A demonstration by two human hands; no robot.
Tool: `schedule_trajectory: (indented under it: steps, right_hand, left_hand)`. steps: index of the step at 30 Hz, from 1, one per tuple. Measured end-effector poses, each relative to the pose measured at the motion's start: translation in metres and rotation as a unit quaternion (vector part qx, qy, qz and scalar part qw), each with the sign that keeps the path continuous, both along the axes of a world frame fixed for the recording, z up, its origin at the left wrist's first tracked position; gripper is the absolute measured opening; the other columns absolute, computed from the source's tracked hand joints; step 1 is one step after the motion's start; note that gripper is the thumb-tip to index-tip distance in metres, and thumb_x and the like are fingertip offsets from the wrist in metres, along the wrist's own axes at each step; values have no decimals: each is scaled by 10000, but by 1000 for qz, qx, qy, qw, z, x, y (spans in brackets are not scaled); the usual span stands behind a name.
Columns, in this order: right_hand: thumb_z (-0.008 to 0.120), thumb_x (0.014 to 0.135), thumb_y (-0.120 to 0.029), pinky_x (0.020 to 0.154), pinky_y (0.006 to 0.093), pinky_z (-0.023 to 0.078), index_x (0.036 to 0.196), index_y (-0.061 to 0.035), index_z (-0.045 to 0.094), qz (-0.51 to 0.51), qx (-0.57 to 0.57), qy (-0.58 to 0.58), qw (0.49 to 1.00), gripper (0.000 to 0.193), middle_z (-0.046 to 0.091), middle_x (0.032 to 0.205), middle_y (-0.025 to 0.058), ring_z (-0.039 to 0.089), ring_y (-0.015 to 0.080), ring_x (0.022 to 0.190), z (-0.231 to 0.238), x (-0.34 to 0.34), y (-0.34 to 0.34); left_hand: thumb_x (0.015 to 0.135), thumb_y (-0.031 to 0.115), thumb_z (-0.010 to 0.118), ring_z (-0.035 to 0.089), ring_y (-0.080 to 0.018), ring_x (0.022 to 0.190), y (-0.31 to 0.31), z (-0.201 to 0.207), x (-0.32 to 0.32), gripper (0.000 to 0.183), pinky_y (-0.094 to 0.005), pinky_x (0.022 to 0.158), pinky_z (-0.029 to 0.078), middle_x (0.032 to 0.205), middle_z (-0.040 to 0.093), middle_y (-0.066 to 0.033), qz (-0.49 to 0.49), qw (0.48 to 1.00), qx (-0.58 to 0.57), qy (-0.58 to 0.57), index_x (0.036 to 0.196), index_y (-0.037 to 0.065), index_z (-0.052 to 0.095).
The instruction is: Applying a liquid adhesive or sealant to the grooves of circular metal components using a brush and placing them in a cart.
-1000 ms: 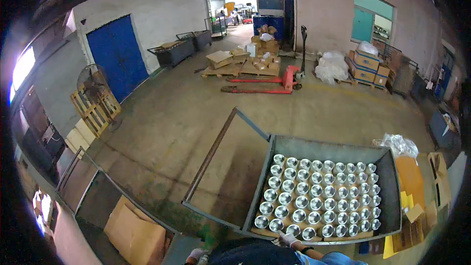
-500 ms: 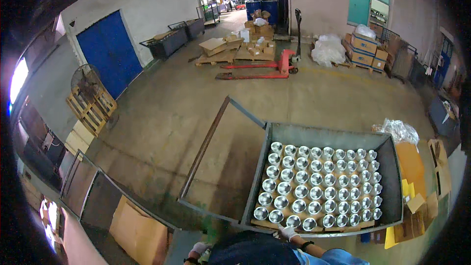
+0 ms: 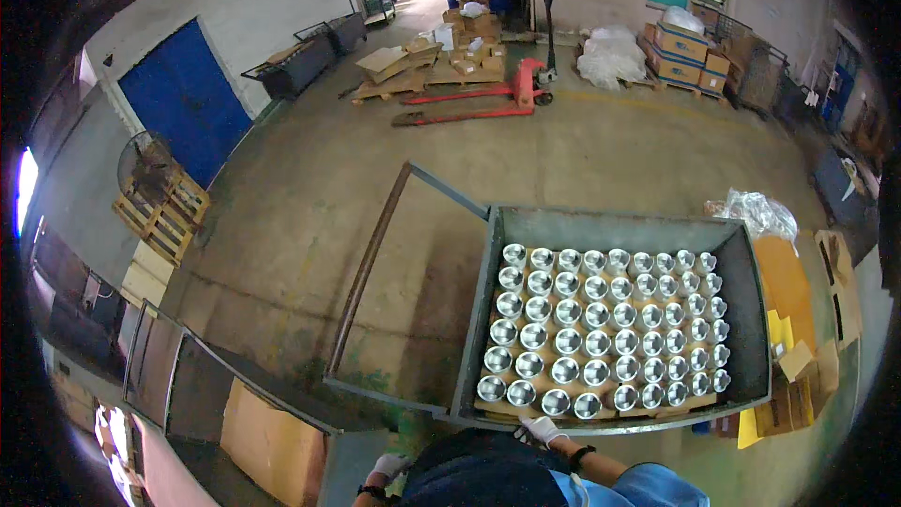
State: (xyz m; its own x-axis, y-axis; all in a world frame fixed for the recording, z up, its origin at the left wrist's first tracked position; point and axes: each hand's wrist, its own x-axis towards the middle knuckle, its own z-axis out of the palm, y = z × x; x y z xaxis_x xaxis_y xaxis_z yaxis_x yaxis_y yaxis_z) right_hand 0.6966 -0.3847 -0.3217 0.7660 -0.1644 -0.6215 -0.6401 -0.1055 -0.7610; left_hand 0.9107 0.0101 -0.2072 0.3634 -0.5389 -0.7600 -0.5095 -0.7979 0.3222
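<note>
Gloved right hand (image 3: 542,430) meets the near edge of a metal cart (image 3: 610,223) of shiny cup-shaped parts (image 3: 596,373); left hand (image 3: 389,466) hangs lower. I cannot tell whether either grips.

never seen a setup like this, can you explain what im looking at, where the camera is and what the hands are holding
There is no machine arm here, just a person wearing white gloves. A wide fisheye camera on their head looks down, so straight edges bend. The right hand is at the near edge of a grey metal bin. Inside, rows of shiny, cup-shaped metal parts stand on brown sheeting. The left hand is low, beside the person's dark clothing; I can't tell whether either hand grips anything. Farther off, a red pallet jack stands on the floor.
</note>
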Motion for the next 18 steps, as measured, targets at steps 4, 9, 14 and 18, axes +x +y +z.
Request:
schedule_trajectory:
  steps: [4,9,14,18]
  right_hand:
    - [397,942,-632,587,301,498,891,-81,761,-100,131,98,981,663,707,744,75,623,162,592,103,10,-1]
    - [432,939,-623,566,296,503,918,-49,744,-73,160,129,976,653,689,727,79,613,167,569,112,11,-7]
    - [434,967,-561,546,318,524,993,17,700,-94,243,135,956,637,700,783,158,631,209,571,113,11,-9]
    - [410,964,-584,582,376,546,986,38,687,-104,247,110,957,681,709,823,196,675,280,637,113,11,-6]
  left_hand:
    - [896,461,443,632,-371,936,-8,-4,-2,410,-456,771,497,975,680,-166,-56,997,-17,-56,971,131,674]
    - [895,532,427,604,-408,1016,-16,-28,2,534,-477,881,469,1130,648,-195,-107,993,34,-23,1096,96,660]
    - [885,544,433,573,-404,1094,-32,-26,-2,584,-469,938,443,1193,619,-205,-20,999,34,-3,1127,59,652]
    - [889,526,438,562,-392,1117,-40,-20,7,553,-452,942,445,1200,615,-202,-18,1000,1,20,1125,77,659]
